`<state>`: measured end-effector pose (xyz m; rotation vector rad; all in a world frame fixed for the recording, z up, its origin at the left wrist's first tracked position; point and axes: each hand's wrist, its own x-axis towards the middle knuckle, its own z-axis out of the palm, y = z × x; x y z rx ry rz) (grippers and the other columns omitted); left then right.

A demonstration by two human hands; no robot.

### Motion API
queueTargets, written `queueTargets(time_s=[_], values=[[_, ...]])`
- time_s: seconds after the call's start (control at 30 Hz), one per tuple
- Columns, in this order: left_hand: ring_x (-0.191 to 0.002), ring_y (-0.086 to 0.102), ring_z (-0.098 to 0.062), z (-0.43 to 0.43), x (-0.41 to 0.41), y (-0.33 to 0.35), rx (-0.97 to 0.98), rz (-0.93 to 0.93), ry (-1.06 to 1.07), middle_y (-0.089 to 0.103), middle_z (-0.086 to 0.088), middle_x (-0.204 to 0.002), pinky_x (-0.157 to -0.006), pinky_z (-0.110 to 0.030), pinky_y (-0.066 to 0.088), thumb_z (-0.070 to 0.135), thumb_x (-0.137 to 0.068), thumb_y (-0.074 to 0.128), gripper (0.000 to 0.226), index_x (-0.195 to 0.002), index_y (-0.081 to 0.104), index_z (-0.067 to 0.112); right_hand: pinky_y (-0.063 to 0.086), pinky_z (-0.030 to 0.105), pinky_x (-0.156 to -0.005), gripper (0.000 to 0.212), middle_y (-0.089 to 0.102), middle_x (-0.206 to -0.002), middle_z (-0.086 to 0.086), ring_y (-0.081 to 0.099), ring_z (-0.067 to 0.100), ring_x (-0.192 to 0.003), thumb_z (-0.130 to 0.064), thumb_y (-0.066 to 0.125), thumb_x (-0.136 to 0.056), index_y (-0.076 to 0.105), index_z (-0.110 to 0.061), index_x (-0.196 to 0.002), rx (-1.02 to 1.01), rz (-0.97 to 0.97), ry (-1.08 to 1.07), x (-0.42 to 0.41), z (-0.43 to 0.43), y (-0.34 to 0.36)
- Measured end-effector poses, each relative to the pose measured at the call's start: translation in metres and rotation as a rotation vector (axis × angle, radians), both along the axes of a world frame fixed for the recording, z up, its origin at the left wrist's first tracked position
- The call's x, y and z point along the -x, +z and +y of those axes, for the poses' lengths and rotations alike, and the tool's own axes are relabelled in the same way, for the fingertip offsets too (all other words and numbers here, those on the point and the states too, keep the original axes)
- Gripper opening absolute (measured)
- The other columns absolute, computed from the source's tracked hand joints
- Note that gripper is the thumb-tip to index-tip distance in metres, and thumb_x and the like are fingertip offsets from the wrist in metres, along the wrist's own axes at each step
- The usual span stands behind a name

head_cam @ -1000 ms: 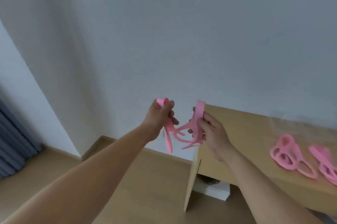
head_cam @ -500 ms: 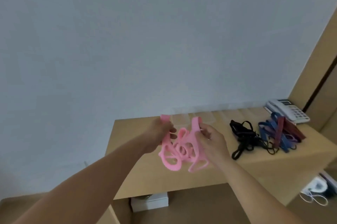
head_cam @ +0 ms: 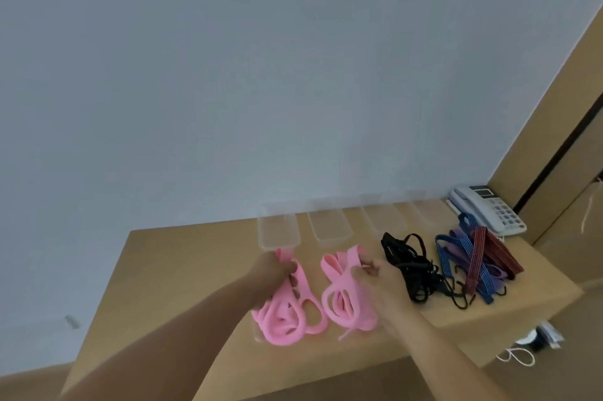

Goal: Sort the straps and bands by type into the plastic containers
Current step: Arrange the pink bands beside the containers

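Two bare forearms reach in from the bottom edge over a light wooden tabletop [head_cam: 169, 270]. The left hand [head_cam: 272, 270] has its fingers curled tightly round the top of a bunch of soft pink looped bands [head_cam: 287, 312], whose loops trail down towards the near edge of the tabletop. Just to its right, the right hand [head_cam: 380, 276] pinches the upper part of a second bunch of pink looped bands [head_cam: 342, 296] between thumb and curled fingers. The two bunches are side by side and almost touching. Whether they rest on the tabletop or hang just above it cannot be told.

Right of the right hand, a tangle of thin black elastic cords [head_cam: 408, 266] lies on the tabletop. Beside it, further right, is a heap of flat striped straps in blue, purple and dark red [head_cam: 473, 257].

Farther back, four clear rectangular plastic containers [head_cam: 279, 232] stand in a row along the far edge, the leftmost just beyond the left hand. A white desk telephone [head_cam: 486, 211] sits at the far right corner. Behind everything is a plain pale grey wall [head_cam: 228, 74].
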<state>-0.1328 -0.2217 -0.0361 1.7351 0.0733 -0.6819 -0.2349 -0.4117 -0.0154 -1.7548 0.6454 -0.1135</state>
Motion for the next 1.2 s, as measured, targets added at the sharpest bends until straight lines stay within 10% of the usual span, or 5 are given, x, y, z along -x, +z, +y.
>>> queueTargets(time_s=[0.2,0.67,0.87,1.07,1.2], values=[[-0.08,0.072,-0.039,-0.011,-0.054,-0.053,-0.113,0.132,0.004,0.071,-0.022,-0.089,-0.076,-0.055,0.059,0.016,-0.088,0.07,0.026,-0.106,0.059,0.001,0.058,0.032,-0.053,0.006,0.073,-0.083,0.01,0.07,0.026,-0.06,-0.02,0.065,-0.09,0.066,-0.021,-0.096,-0.056,0.174,0.036,-0.061,-0.014,-0.027],[-0.131,0.037,-0.03,-0.032,-0.055,-0.079,-0.743,-0.167,-0.034,0.033,-0.011,-0.144,-0.108,-0.035,0.032,0.03,-0.086,0.068,0.077,-0.149,0.027,0.013,0.057,0.034,-0.066,0.036,0.067,-0.092,-0.009,0.067,0.011,-0.074,-0.03,0.061,-0.084,0.05,-0.024,-0.118,0.411,0.332,0.373,-0.12,-0.068,-0.117],[-0.133,0.036,-0.03,-0.027,-0.041,-0.069,-0.789,-0.158,-0.007,0.03,-0.009,-0.149,-0.105,-0.037,0.037,0.027,-0.086,0.064,0.074,-0.15,0.028,0.016,0.053,0.036,-0.068,0.056,0.053,-0.106,0.0,0.06,0.019,-0.086,-0.064,0.054,-0.086,0.047,-0.015,-0.111,0.689,0.246,0.351,-0.118,-0.071,-0.101],[-0.126,0.047,-0.028,-0.015,-0.043,-0.053,-0.786,-0.254,-0.044,0.038,-0.009,-0.143,-0.106,-0.039,0.041,0.025,-0.09,0.06,0.053,-0.14,0.047,0.016,0.045,0.032,-0.088,0.027,0.051,-0.115,0.002,0.05,0.022,-0.107,-0.027,0.057,-0.091,0.056,-0.015,-0.115,0.895,-0.017,0.59,-0.126,-0.044,-0.089],[-0.117,0.056,-0.024,-0.001,-0.048,-0.049,-0.738,-0.323,-0.177,0.05,-0.008,-0.136,-0.101,-0.038,0.045,0.022,-0.093,0.058,0.04,-0.132,0.057,0.016,0.038,0.029,-0.074,0.006,0.05,-0.093,-0.004,0.049,0.018,-0.088,-0.024,0.054,-0.09,0.049,-0.024,-0.087,0.782,0.013,0.881,-0.125,-0.003,-0.089]])
